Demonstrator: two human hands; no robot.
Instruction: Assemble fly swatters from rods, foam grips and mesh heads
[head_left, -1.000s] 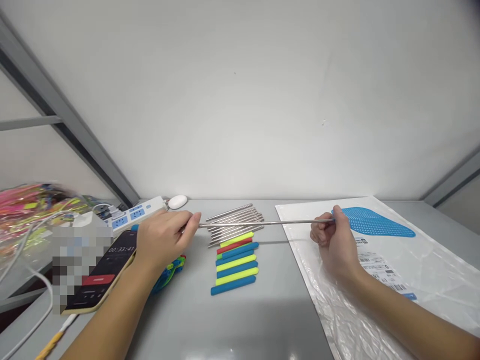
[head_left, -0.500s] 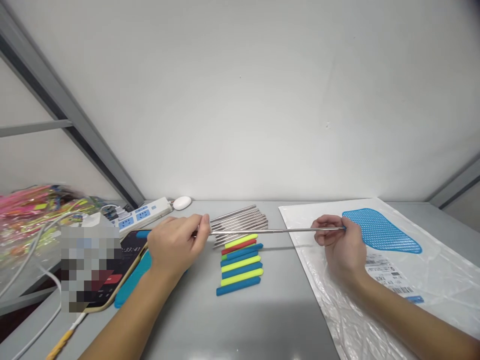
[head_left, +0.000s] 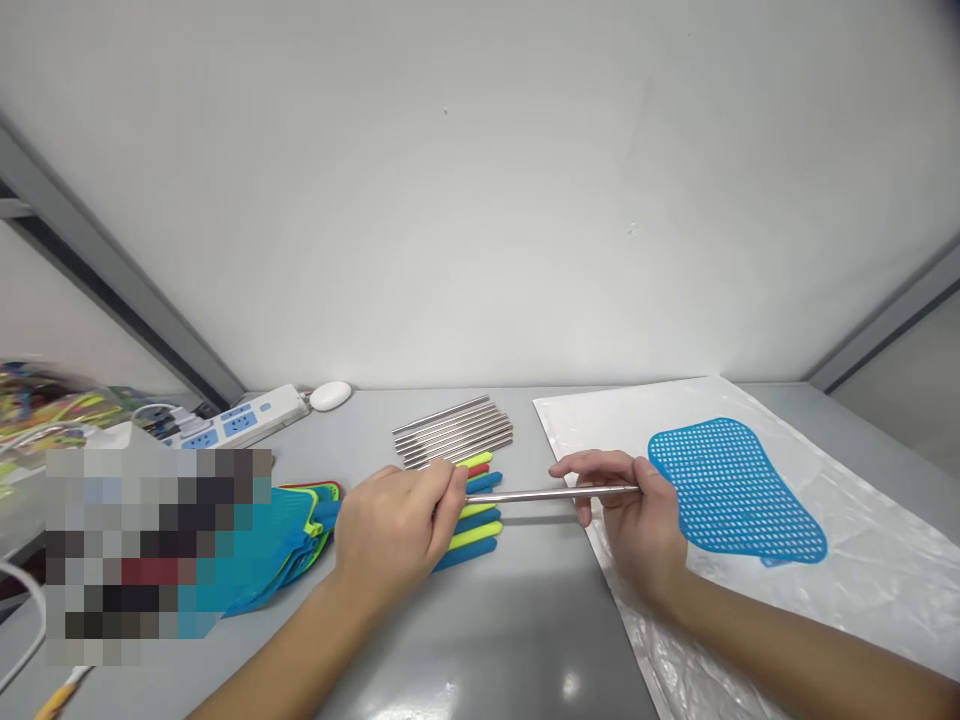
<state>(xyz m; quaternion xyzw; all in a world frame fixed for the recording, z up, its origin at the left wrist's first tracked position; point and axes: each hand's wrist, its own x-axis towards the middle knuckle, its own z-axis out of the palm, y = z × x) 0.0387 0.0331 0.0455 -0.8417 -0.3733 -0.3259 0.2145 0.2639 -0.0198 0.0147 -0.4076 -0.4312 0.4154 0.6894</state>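
Metal rod, held by both hands, blue mesh over white bag, contents hidden

Student: Where is the surface leaving room?

Tutor: On the near side, between the forearms; a narrower strip is running between the row of rods and the white bag.

Student: And what is obstructing passage?

Tutor: A held metal rod is bridging left hand and right hand, barring the middle; coloured sticks are lying lower. A blue mesh paddle is jutting rightward beyond the right hand; at the rear, the wall is closing the way.
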